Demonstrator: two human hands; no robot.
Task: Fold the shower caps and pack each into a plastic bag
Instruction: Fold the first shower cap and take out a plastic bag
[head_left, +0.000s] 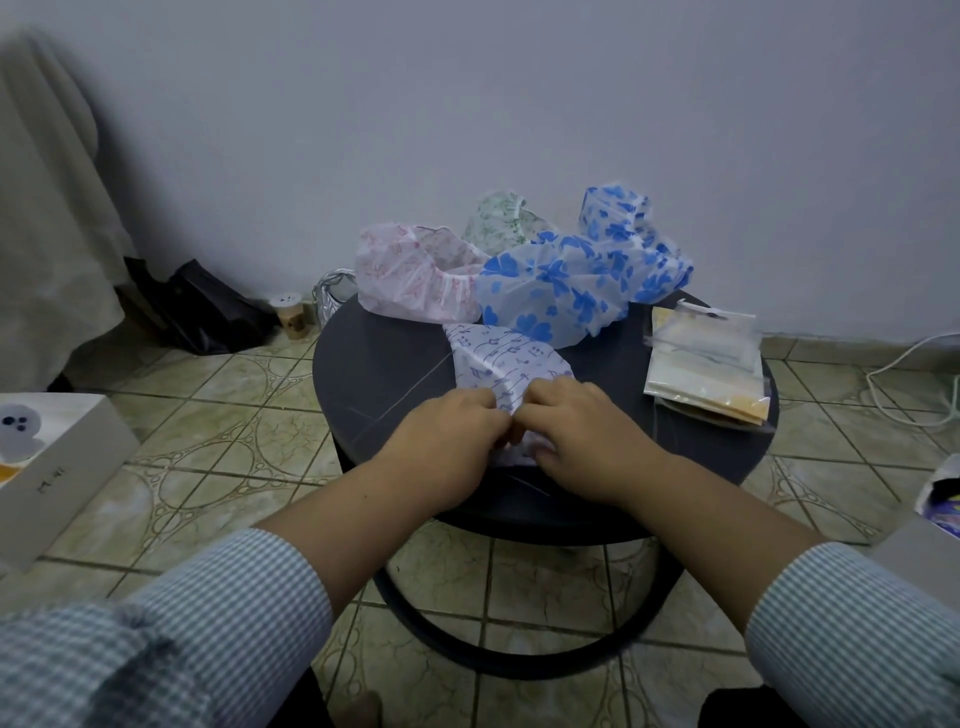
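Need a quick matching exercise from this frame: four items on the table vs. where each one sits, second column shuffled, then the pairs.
Items
1. music-note cap
2. pink cap
3. green cap
4. plastic bags

Places
A. far edge of the round table, by the wall
B. pressed under the left hand and right hand
C. right side, in a flat stack
D. back left, beside the big blue-flower cap

Pairs: 1-B, 2-D, 3-A, 4-C
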